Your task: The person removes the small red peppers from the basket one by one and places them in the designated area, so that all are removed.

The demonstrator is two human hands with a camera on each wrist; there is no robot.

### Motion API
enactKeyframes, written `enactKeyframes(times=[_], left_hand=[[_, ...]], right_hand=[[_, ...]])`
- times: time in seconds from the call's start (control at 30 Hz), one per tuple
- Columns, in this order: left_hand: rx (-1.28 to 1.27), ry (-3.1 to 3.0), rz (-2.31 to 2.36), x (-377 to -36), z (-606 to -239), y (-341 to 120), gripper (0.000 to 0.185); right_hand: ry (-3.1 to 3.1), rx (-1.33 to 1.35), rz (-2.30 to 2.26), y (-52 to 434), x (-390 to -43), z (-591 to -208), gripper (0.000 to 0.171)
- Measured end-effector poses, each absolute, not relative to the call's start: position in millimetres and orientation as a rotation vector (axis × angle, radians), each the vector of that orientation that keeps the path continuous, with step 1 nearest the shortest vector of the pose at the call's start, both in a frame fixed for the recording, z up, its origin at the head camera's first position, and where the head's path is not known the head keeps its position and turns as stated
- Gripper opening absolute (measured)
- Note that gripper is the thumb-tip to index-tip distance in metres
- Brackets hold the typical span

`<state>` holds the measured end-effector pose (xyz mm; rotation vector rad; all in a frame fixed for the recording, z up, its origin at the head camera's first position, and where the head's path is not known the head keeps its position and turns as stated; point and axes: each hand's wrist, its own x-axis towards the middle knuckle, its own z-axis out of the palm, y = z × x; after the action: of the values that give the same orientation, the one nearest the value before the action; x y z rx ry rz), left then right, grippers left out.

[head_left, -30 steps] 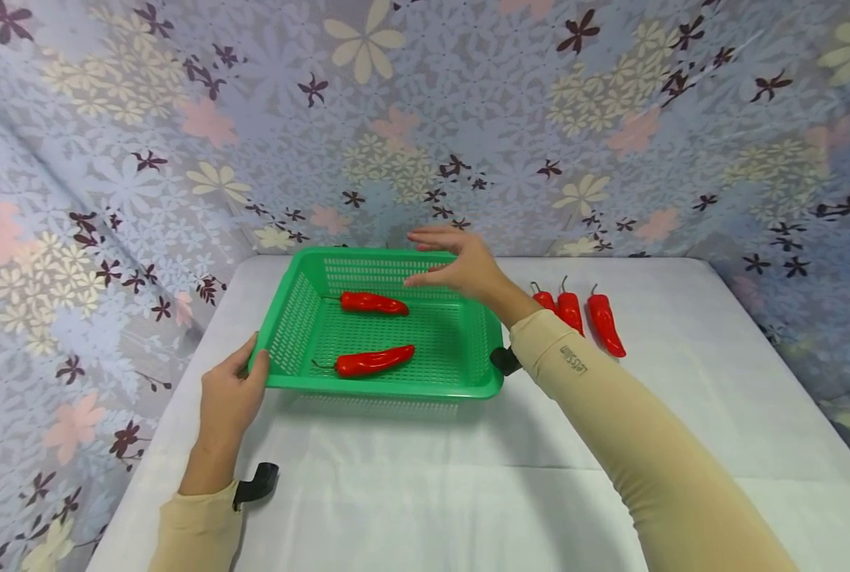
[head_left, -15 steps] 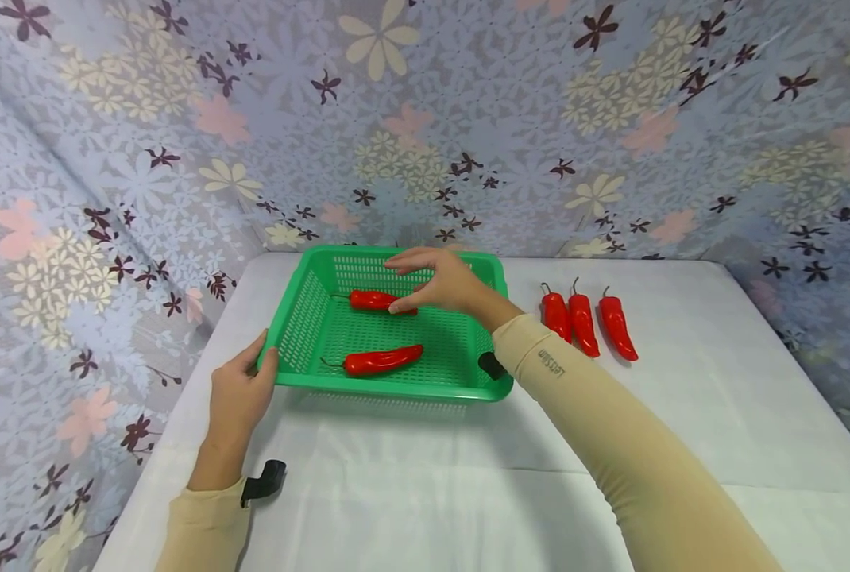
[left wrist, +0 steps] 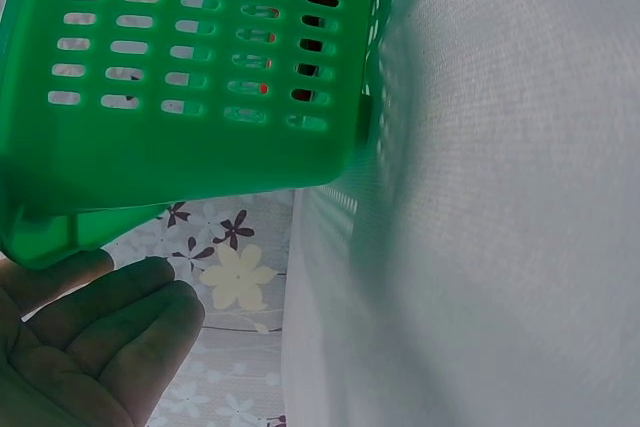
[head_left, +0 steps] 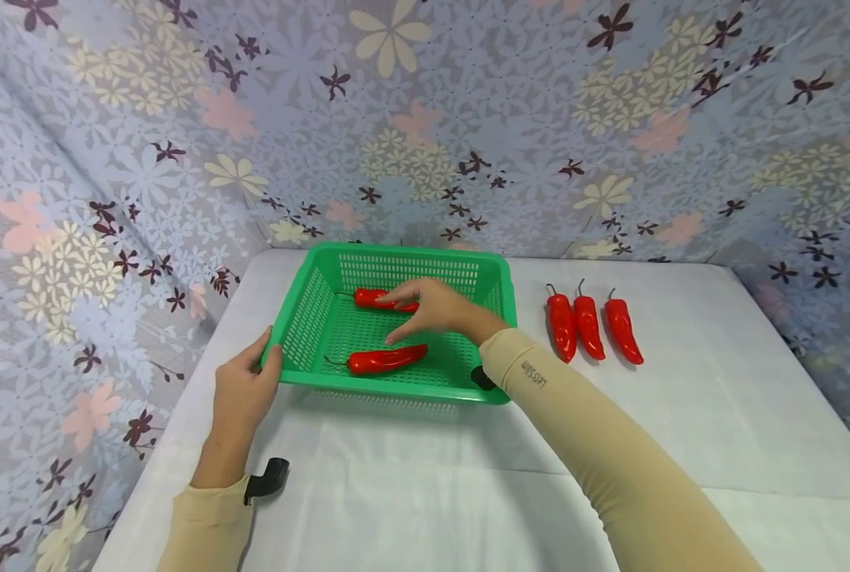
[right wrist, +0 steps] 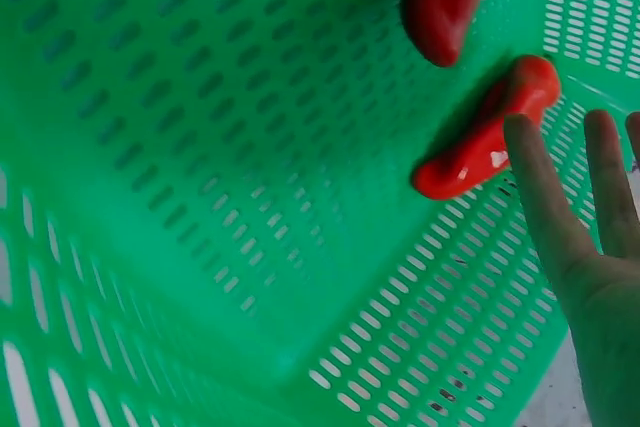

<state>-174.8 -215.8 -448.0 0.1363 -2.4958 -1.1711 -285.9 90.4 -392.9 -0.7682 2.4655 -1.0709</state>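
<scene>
Fingers of our left hand grip the basket rim to steady it; our right hand, open, reaches over the peppers.

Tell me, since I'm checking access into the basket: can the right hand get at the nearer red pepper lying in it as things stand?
Probably yes. The right hand hovers open inside the green basket, just above the nearer red pepper, with nothing between them.

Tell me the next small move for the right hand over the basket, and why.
Probably lower the right hand a little and close its grip on the near pepper. Its fingers are spread and hold nothing, with fingertips just above that pepper inside the green basket. The left hand grips the basket's near left corner, so it looks steadied.
</scene>
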Motion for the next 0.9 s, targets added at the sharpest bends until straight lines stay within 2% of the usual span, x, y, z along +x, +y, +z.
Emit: enactKeyframes(times=[0.27,0.57,0.9], left_hand=[[0.097,-2.478,-1.189,-174,-446,-217,0.043],[0.092,-2.469,-1.184,-174,-448,-218,0.043],[0.097,-2.47,-1.21,-176,-449,-219,0.043]], right_hand=[[2.364,-0.742,-1.084,88,-284,-406,0.069],[2.254,-0.712,-0.934,85,-281,-411,0.077],[2.213,-0.733,-0.885,77,-282,-417,0.077]])
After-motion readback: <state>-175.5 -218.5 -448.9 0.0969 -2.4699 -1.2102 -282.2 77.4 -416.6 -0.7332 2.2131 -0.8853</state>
